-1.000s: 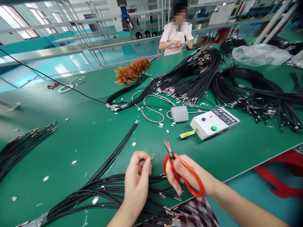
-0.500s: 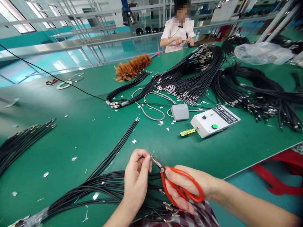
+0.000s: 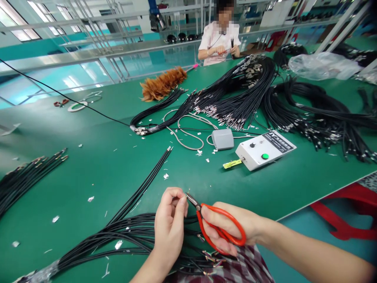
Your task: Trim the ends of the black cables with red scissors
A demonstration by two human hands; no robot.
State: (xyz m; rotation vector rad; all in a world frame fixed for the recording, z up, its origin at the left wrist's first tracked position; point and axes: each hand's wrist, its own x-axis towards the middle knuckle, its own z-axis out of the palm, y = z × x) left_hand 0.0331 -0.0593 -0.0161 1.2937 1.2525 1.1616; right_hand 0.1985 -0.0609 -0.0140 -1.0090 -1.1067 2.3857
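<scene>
My left hand (image 3: 170,222) is closed in a pinch on the end of a black cable, most of it hidden by the fingers. My right hand (image 3: 226,222) grips red-handled scissors (image 3: 221,228), whose narrow blades meet the cable end at my left fingertips. The blades look nearly closed. Below and left of my hands lies a bundle of black cables (image 3: 97,239), tied with clear wrap at the lower left. Its stripped ends with coloured wires fan out over my checked clothing. A few cables (image 3: 150,173) from it lie apart, pointing up the table.
A white control box (image 3: 265,151) with a green button stands at the right, beside a grey box (image 3: 222,139). Large black cable bundles (image 3: 244,90), a brown feather duster (image 3: 161,83) and another bundle (image 3: 29,173) lie on the green table. A person (image 3: 219,43) works opposite. White scraps are scattered about.
The scissors and my right hand have shifted slightly left, toward my left fingertips, and the handles sit a little closer together. My left hand stays almost in place. The view has shifted slightly.
</scene>
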